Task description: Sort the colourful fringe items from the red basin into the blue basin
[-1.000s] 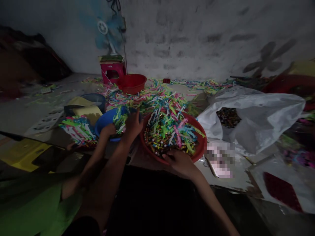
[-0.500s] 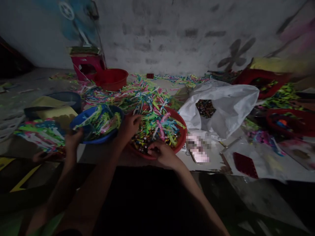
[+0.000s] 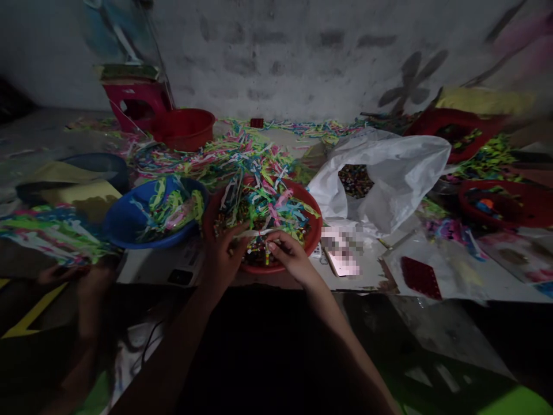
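My left hand (image 3: 224,253) and my right hand (image 3: 288,255) meet over the near rim of a red bowl (image 3: 314,222) filled with coloured paper strips and small beads. Between them they pinch a pale strip (image 3: 259,233), one end in each hand's closed fingers. Left of it stands a blue bowl (image 3: 125,222) holding more strips. Another person's hand (image 3: 97,276) and forearm, dim and blurred, hang below the blue bowl at the lower left.
A heap of coloured strips (image 3: 242,155) covers the floor behind the bowls. A white plastic bag (image 3: 397,173) of beads lies right, a phone (image 3: 343,259) beside it. A red tub (image 3: 184,128), pink stool (image 3: 136,104) and more red bowls (image 3: 507,204) stand around.
My left hand left the blue bowl and came across to the red bowl, where both hands now pinch a strip. The other person's hand dropped away from the blue bowl. The view swung right.
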Demonstrator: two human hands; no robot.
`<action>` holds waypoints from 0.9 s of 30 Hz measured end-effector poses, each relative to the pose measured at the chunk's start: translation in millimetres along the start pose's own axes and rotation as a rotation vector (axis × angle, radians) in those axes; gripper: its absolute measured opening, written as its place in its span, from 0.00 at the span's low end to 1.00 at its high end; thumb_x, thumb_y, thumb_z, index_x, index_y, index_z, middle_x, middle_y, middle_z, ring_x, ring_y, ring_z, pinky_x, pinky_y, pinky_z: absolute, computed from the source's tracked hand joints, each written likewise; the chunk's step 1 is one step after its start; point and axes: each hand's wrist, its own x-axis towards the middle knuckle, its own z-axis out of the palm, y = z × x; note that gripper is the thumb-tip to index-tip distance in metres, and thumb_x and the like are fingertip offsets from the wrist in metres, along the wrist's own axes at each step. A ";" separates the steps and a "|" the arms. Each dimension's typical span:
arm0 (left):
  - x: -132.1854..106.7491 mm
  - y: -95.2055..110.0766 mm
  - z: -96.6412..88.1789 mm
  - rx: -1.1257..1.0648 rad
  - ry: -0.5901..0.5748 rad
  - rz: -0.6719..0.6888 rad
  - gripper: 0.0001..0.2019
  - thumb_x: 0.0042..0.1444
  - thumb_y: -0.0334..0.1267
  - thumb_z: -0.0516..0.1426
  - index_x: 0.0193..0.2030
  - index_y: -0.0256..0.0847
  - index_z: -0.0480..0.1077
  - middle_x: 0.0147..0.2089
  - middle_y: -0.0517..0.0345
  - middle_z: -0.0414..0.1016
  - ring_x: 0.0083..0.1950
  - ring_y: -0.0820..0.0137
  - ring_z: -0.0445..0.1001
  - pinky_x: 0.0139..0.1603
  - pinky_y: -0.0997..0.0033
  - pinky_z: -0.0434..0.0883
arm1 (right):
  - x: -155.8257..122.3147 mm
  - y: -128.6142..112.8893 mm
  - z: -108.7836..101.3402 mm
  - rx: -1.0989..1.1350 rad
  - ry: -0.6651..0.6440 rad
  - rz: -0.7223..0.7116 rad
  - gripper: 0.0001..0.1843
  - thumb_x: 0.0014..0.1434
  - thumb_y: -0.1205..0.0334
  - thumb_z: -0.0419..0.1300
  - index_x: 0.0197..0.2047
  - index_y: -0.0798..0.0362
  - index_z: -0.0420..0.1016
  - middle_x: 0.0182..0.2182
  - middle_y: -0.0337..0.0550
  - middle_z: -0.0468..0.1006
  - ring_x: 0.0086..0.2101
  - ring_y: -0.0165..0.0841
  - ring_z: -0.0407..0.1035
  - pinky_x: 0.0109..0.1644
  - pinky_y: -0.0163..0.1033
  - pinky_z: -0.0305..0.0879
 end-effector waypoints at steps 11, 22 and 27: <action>22.3 13.8 -22.6 0.129 -0.431 -0.124 0.13 0.51 0.47 0.58 0.38 0.43 0.76 0.38 0.56 0.79 0.41 0.62 0.75 0.44 0.66 0.69 | -5.4 -4.7 -3.0 -0.145 -0.115 -0.081 0.11 0.61 0.52 0.55 0.40 0.50 0.70 0.41 0.42 0.71 0.43 0.32 0.66 0.49 0.40 0.62; 36.5 -5.7 8.4 -0.894 -0.079 -0.571 0.22 0.41 0.37 0.66 0.44 0.39 0.68 0.45 0.55 0.76 0.47 0.66 0.75 0.35 0.76 0.73 | -7.0 13.2 16.8 -0.404 0.249 -0.031 0.08 0.63 0.55 0.47 0.42 0.50 0.58 0.33 0.42 0.71 0.32 0.34 0.68 0.37 0.40 0.64; 35.1 -12.4 7.9 -0.926 -0.107 -0.553 0.24 0.43 0.38 0.66 0.48 0.39 0.65 0.41 0.53 0.78 0.44 0.65 0.77 0.34 0.74 0.74 | -5.9 13.1 23.1 -0.633 0.231 -0.057 0.11 0.62 0.57 0.49 0.46 0.52 0.59 0.38 0.47 0.73 0.36 0.37 0.70 0.40 0.42 0.64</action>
